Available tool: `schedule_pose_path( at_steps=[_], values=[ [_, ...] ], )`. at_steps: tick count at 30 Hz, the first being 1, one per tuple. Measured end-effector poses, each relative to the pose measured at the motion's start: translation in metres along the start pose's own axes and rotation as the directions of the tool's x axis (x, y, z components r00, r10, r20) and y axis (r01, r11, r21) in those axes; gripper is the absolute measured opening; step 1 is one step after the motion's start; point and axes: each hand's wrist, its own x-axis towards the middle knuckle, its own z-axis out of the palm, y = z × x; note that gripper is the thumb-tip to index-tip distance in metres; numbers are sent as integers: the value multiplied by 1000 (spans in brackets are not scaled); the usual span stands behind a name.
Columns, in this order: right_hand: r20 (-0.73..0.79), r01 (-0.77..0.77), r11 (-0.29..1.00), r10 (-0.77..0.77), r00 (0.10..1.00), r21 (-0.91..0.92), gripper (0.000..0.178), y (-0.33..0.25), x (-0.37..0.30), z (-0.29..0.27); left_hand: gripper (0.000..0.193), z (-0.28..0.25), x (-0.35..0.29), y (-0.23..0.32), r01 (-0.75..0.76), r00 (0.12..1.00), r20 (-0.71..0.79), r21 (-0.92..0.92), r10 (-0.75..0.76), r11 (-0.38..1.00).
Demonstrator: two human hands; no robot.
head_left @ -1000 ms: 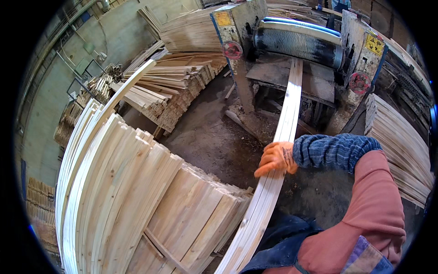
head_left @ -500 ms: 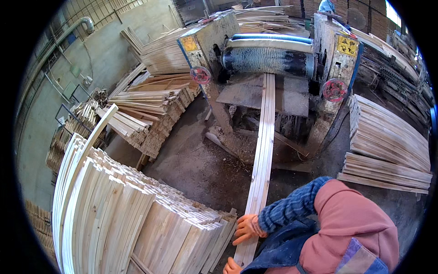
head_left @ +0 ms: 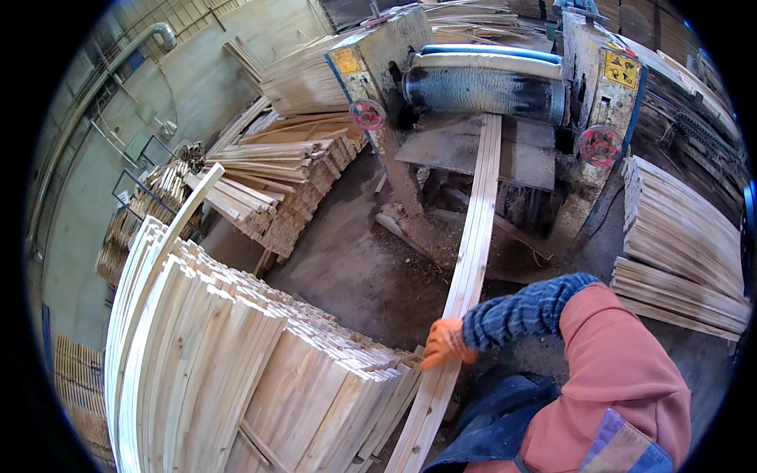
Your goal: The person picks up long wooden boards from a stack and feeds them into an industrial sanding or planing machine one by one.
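Note:
Several long narrow wooden strips (head_left: 471, 248) lie side by side, running from the lower edge up to the machine's roller (head_left: 482, 93). Their far ends reach the metal feed plate (head_left: 426, 147) and go out of sight beneath the roller. My right hand (head_left: 448, 344), in an orange glove, grips the strips about midway along their visible lower half, its fingers curled over the left edge. A checked sleeve cover and a pink sleeve cover that arm. My left hand is out of view.
A tall stack of pale strips (head_left: 197, 339) stands close on the left, one strip (head_left: 177, 225) leaning on it. Beyond lies another lumber pile (head_left: 276, 213). More strips (head_left: 682, 229) are stacked at the right. Red handwheels (head_left: 367, 115) sit on the machine's posts.
My right hand has moved forward toward the machine, on the strips. My left hand, earlier at the lower edge by the strips, has left the view. The whole view has shifted slightly.

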Motion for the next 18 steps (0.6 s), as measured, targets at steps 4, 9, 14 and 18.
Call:
schedule_pose_path(
  at_steps=[4, 9, 14, 18],
  values=[
    [-83, -109, 992, 104, 991, -55, 98, 28, -41, -16, 70, -5, 26, 31, -261, 926, -256, 94, 277, 961],
    [-294, -419, 900, 373, 880, -115, 99, 34, -63, -8, 63, 6, 67, 96, -283, 848, -436, 108, 301, 953],
    [-459, -126, 985, 58, 887, -119, 97, -14, 6, 24, 77, -34, 78, 167, -248, 965, -97, -26, 245, 968],
    [-401, -101, 980, 25, 916, -169, 100, -41, 43, 56, 94, -49, 102, 232, -355, 933, -109, -134, 342, 925]
  ],
)
